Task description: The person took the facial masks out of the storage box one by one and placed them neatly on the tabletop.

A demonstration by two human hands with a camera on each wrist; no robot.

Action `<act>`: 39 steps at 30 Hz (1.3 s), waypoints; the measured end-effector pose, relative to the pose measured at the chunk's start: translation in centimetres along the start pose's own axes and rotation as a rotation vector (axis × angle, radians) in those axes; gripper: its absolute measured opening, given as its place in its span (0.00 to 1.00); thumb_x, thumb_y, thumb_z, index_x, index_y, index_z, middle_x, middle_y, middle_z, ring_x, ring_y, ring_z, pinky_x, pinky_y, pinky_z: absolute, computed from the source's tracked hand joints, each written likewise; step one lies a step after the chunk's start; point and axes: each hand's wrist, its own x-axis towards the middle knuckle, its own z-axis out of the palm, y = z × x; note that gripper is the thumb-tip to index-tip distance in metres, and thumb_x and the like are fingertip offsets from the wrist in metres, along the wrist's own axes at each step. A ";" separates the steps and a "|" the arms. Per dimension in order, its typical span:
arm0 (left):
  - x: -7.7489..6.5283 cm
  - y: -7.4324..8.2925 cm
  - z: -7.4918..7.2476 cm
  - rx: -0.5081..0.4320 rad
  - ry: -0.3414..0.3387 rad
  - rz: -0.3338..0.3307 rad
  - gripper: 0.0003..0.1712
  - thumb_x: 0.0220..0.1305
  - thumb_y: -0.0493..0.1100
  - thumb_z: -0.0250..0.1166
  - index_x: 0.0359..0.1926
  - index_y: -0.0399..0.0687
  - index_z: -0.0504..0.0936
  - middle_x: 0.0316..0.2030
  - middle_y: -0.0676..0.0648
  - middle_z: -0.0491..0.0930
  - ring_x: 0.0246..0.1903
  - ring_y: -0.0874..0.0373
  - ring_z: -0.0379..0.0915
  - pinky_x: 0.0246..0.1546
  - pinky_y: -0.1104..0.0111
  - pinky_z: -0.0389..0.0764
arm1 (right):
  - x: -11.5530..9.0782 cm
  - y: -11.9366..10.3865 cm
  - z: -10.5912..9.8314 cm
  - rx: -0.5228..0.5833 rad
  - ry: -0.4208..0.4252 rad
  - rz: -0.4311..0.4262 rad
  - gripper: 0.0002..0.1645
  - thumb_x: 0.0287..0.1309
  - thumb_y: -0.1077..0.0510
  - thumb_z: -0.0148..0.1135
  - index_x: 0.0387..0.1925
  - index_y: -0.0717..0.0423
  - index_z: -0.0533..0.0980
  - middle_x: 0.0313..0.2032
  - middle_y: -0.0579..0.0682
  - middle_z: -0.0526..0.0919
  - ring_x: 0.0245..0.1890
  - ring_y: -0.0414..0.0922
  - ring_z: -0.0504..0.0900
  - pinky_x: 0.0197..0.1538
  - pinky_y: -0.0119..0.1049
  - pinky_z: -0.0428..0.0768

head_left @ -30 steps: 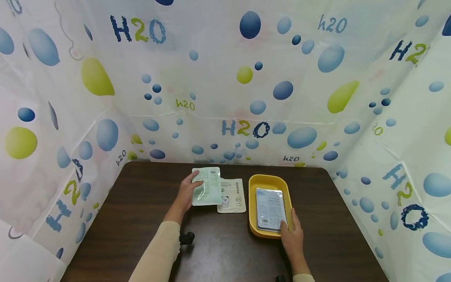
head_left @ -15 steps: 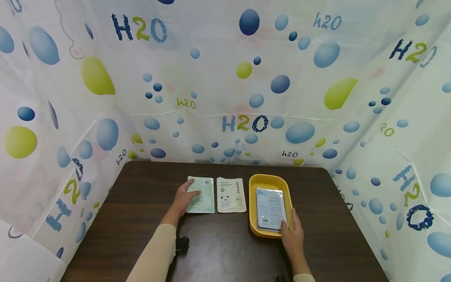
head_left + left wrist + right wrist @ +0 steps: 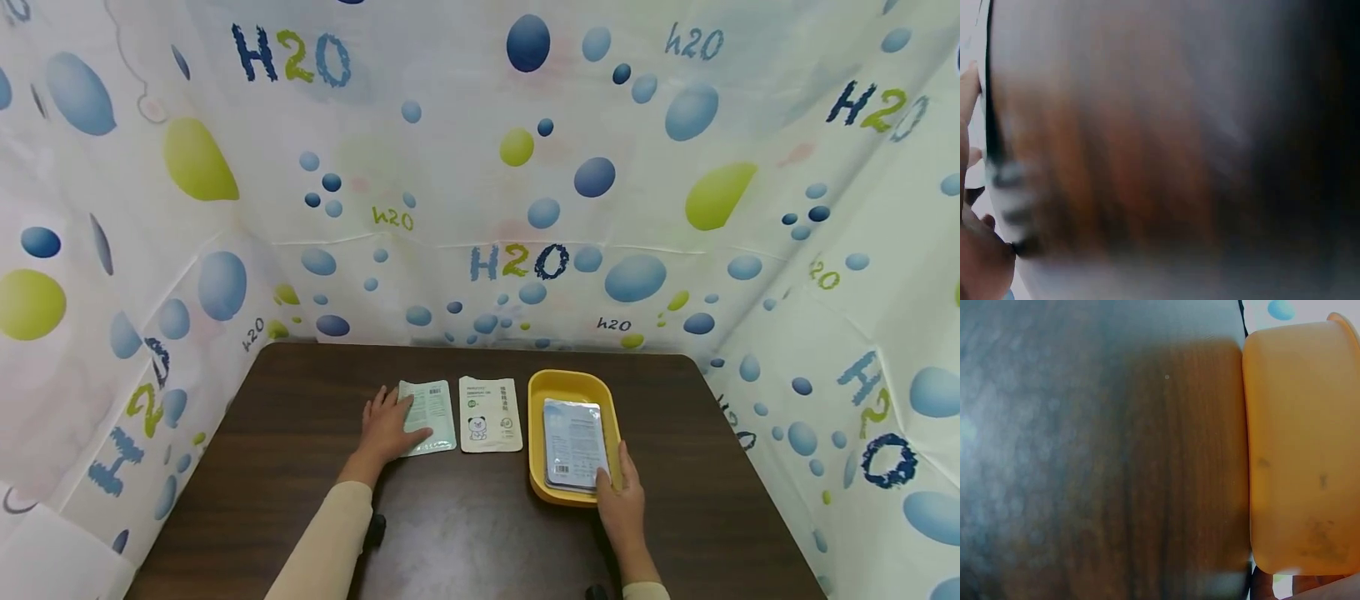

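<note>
My left hand (image 3: 384,432) rests with spread, fairly straight fingers at the left side of a pale green flat packet (image 3: 435,417), which lies slightly turned on the table. Beside it lies a cream packet (image 3: 491,415) with a bear drawing, untouched. With its thumb inside the rim and its fingers along the outer wall, my right hand (image 3: 624,510) grips the yellow tray (image 3: 570,382) at its lower right corner. Blue-grey packets (image 3: 576,442) lie stacked in that tray. The left wrist view is mostly blur, with part of the hand (image 3: 979,250) at its left edge.
The dark wooden table (image 3: 480,533) spreads around the packets and the tray. A white curtain (image 3: 450,167) with blue and green dots hangs behind and along both sides. In the right wrist view the tray's outer wall (image 3: 1304,450) stands upright on the wood.
The green packet came down from over the cream packet to the table on its left. My left hand has let go of its pinch and spread its fingers. The right hand stays at the tray.
</note>
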 end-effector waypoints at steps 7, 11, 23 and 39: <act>-0.1 0.1 0.1 0.058 0.073 0.043 0.40 0.58 0.60 0.74 0.65 0.41 0.79 0.70 0.31 0.65 0.71 0.32 0.56 0.72 0.37 0.56 | -0.1 -0.1 -0.1 -0.016 0.007 -0.002 0.44 0.70 0.61 0.53 0.81 0.53 0.48 0.81 0.61 0.49 0.81 0.61 0.49 0.79 0.60 0.53; -0.3 0.2 0.3 0.040 0.050 0.027 0.40 0.61 0.59 0.72 0.66 0.40 0.77 0.67 0.31 0.69 0.69 0.33 0.62 0.74 0.36 0.53 | -0.1 -0.2 0.0 -0.008 0.009 -0.001 0.44 0.70 0.61 0.53 0.81 0.53 0.48 0.81 0.61 0.49 0.80 0.62 0.50 0.78 0.60 0.53; -0.8 -0.3 0.7 -0.199 0.096 0.002 0.32 0.65 0.50 0.68 0.64 0.36 0.77 0.69 0.30 0.68 0.73 0.32 0.56 0.76 0.35 0.42 | -0.1 0.0 -0.3 -0.001 0.008 -0.015 0.43 0.70 0.62 0.53 0.81 0.55 0.49 0.80 0.62 0.49 0.80 0.62 0.49 0.79 0.60 0.53; -0.8 -0.3 0.0 -0.403 0.095 -0.068 0.31 0.66 0.43 0.65 0.68 0.36 0.74 0.74 0.32 0.63 0.77 0.35 0.52 0.80 0.44 0.37 | -0.2 -0.2 -0.6 -0.015 -0.016 0.032 0.44 0.70 0.59 0.52 0.82 0.50 0.46 0.81 0.61 0.47 0.81 0.62 0.47 0.79 0.61 0.51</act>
